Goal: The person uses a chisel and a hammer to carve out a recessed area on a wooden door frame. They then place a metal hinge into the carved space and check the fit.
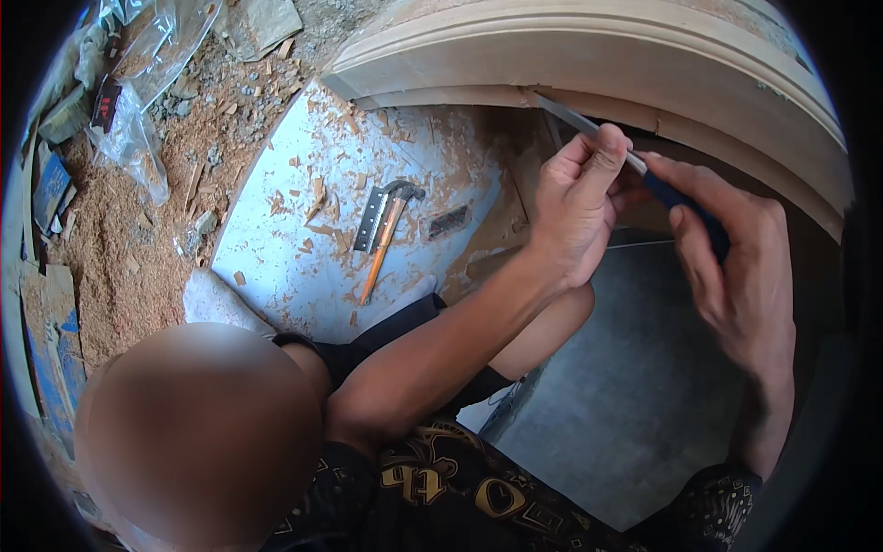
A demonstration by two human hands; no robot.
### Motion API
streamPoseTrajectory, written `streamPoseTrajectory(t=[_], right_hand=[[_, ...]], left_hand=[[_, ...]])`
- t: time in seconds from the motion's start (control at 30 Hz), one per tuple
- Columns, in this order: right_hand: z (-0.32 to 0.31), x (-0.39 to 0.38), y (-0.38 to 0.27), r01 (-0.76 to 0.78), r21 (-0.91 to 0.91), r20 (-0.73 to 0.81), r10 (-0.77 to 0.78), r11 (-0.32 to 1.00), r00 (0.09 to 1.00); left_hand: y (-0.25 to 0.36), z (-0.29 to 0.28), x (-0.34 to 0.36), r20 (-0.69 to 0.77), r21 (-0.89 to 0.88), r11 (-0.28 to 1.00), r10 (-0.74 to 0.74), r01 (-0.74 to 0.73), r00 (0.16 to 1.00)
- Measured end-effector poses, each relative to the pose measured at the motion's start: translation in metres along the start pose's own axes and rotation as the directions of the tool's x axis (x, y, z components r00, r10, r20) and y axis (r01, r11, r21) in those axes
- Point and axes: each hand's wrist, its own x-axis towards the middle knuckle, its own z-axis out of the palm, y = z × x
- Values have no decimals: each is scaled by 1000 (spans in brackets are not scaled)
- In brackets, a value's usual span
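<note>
Chisel [602,138] with a dark blue handle and flat steel blade angles up to the curved wooden frame [589,55], its tip at the frame's lower edge. Right hand [736,267] is clamped around the handle; left hand [575,207] pinches the blade. Below, a hammer [386,235] and 1 metal hinge [371,216] lie among wood chips.

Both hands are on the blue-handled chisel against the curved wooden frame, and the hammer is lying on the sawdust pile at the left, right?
Not quite. The head view shows the hammer lying on the pale blue sheet among wood chips, beside a metal hinge, not on the sawdust pile. The rest holds: left hand and right hand hold the chisel against the curved wooden frame.
</note>
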Motion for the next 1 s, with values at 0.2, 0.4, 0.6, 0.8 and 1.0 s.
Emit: streamPoseTrajectory(t=[0.2,0.4,0.6,0.8,1.0], right_hand=[[5,0,-1,67,-50,-17,-68,996,998],[5,0,-4,13,-9,-14,-14,1000,1000],[7,-2,-1,46,-50,-36,-48,998,998],[6,-2,3,102,-183,-58,-114,978,992],[11,3,10,111,-119,-56,-119,987,991]], left_hand=[[3,-2,2,57,-7,1000,-22,22,998],[5,-1,-1,50,29,999,-28,26,998],[3,0,5,74,70,998,-7,2,997],[4,-1,4,63,80,997,-2,-3,998],[9,-2,10,74,60,996,55,-60,996]])
